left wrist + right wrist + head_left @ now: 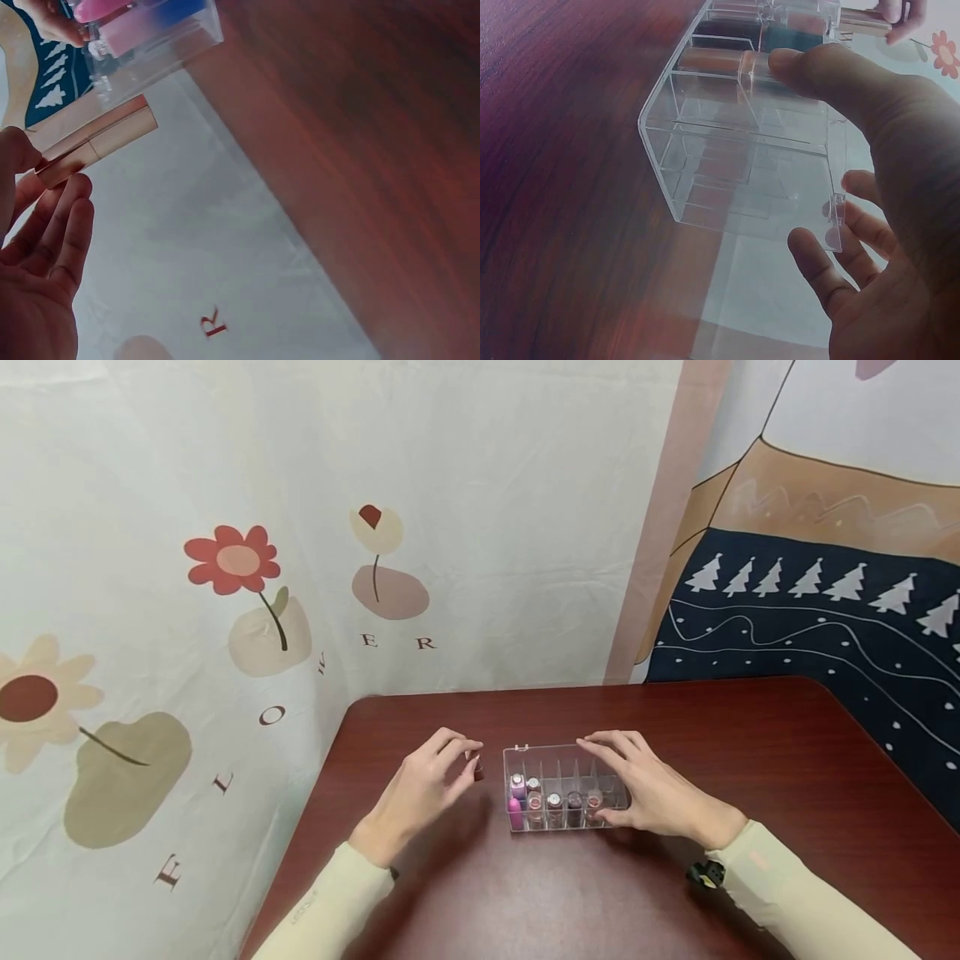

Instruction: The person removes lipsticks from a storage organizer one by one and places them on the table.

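Observation:
Between thumb and fingers my left hand pinches a slim rose-gold lipstick tube, held in the air left of a clear plastic organizer box. My right hand grips the organizer's right end, thumb in front and fingers around the back. In the right wrist view, that thumb lies against a tube with a clear cap inside the box. A bright pink tube occupies the front left compartment, and a lilac bottle stands behind it. Several small cosmetic tubes fill the front row.
The organizer stands on a dark red wooden table. Behind and to the left hangs a pale cloth printed with flowers and letters. A dark cloth with white trees hangs at the right. A dark wrist device sits by the right cuff.

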Tool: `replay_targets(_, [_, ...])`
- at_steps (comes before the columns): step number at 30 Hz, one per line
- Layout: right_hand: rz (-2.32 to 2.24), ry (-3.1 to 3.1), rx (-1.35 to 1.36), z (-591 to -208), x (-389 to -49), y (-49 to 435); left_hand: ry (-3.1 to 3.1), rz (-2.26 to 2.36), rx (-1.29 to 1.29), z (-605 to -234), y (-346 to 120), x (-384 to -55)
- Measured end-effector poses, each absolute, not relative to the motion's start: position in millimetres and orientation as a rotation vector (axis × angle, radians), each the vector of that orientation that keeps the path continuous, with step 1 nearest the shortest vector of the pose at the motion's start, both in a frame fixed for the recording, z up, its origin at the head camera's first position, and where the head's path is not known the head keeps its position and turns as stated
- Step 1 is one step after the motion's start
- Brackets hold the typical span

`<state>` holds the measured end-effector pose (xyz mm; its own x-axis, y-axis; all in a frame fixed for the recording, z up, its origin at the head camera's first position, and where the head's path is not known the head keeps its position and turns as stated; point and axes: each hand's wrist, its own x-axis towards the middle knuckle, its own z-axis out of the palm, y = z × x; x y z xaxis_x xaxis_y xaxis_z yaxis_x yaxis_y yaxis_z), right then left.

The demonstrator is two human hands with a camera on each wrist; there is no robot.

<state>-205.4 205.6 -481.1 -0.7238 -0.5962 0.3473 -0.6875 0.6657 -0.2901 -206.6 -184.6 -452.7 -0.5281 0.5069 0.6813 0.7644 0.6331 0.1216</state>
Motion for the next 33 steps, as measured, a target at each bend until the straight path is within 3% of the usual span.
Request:
replay_targets(13, [0.598,-2.673,1.031,-482,-205,206,-2.367,-0.580,-1.064,-481,-189,-215])
replay_targets(33, [0.603,-2.683,1.026,-482,-205,206,-2.536,-0.549,-0.990,-479,-190,-213])
